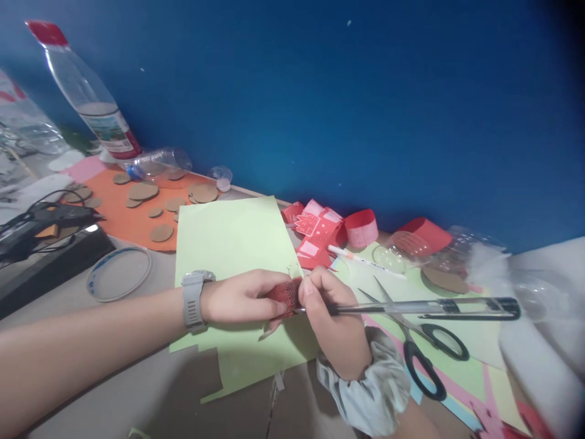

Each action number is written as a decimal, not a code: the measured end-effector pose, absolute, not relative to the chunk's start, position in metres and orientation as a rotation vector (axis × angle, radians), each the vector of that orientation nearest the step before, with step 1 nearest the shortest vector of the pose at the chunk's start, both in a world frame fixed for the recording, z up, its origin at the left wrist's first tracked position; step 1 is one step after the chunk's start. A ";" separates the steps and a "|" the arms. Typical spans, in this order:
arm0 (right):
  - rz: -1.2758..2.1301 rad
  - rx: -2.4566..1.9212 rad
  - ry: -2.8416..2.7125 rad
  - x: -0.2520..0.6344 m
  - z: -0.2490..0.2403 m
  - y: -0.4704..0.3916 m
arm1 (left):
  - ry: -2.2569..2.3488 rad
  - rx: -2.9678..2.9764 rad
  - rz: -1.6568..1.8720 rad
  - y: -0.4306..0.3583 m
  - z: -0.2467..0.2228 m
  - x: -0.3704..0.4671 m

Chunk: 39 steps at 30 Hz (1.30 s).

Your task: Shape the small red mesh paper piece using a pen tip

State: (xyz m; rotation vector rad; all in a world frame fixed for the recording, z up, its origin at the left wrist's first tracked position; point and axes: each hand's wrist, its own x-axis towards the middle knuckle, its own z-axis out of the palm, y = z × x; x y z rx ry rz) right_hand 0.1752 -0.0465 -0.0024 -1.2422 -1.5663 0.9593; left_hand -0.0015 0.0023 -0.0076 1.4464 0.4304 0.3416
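My left hand (pixel 251 299), with a grey watch on its wrist, pinches a small dark red piece with a woven or dotted texture (pixel 289 297). My right hand (pixel 333 317) is closed round a clear-barrelled pen (pixel 439 306). Its capped black end points right, and the other end meets the red piece. My right thumb and forefinger touch the red piece's right edge. Both hands are over a pale green sheet of paper (pixel 228 238) with a cut-out lower edge. Just right of my right hand lie open scissors (pixel 411 332) with black handles.
Cardboard discs (pixel 143 191) lie on orange paper (pixel 109 213) at the left. Behind them stands a red-capped bottle (pixel 98 103) by the blue wall (pixel 320 110). Red paper cut-outs (pixel 320 235), a white marker (pixel 365 262) and clear plastic pieces (pixel 411 244) lie right. A tape ring (pixel 119 299) is left.
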 end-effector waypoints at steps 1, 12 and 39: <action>0.957 -1.246 -1.573 0.175 -0.002 -0.047 | 0.433 1.448 0.339 0.002 -0.007 -0.001; 0.896 -1.279 -1.530 0.175 -0.008 -0.049 | 0.478 1.482 0.307 0.001 -0.002 0.000; 0.979 -1.274 -1.503 0.174 -0.002 -0.045 | 0.501 1.524 0.306 0.001 -0.002 0.000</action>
